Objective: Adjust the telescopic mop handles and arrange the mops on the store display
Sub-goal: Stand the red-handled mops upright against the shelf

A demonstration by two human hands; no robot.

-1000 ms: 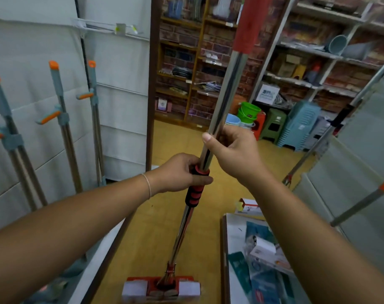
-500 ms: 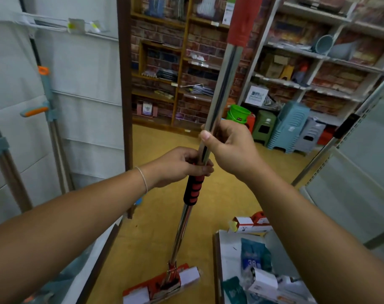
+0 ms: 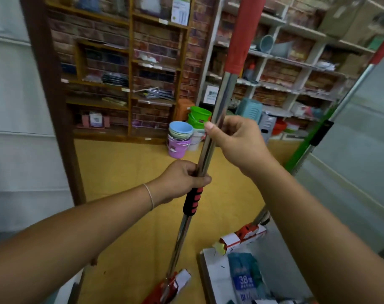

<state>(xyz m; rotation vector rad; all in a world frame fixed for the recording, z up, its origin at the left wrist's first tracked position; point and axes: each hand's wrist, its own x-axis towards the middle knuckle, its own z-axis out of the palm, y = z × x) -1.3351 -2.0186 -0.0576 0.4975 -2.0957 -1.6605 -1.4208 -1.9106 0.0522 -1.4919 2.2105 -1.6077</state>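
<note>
A telescopic mop stands upright in front of me, its steel handle (image 3: 221, 99) running from a red top sleeve (image 3: 241, 34) down to a red mop head (image 3: 167, 288) on the yellow floor. My left hand (image 3: 182, 181) grips the pole just above the black-and-red locking collar (image 3: 192, 201). Higher up, my right hand (image 3: 237, 141) holds the upper steel tube, thumb along it. Another mop with a green handle (image 3: 305, 148) leans against the grey display panel on the right.
Stacked small buckets (image 3: 180, 137) and plastic stools (image 3: 250, 110) stand on the floor by the brick-wall shelves. A low white board (image 3: 215, 277) with packaged goods and a red-white box (image 3: 243, 235) lies at lower right. A brown post (image 3: 53, 102) edges the grey panel at left.
My view has swung right, so the grey-and-orange mops on the left panel have left the frame. The mop head has turned on the floor. Both hands keep their hold on the pole.
</note>
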